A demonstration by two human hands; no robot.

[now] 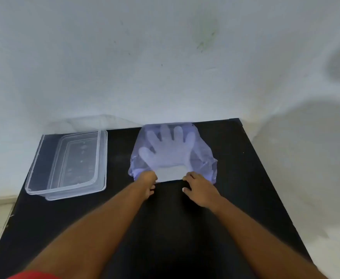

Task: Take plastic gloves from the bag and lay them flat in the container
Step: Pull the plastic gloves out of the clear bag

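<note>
Judging from how things lay, the task had barely begun: the clear container (67, 164) stood empty at the left of the black table (185, 228), well apart from the bag (202, 156). A pale wall (145, 57) rose behind. The gloves (168, 150) were mostly inside the translucent bag, cuff edge showing at its mouth. The left hand (148, 183) pinched that edge; the right hand (200, 188) gripped its other corner.
</note>
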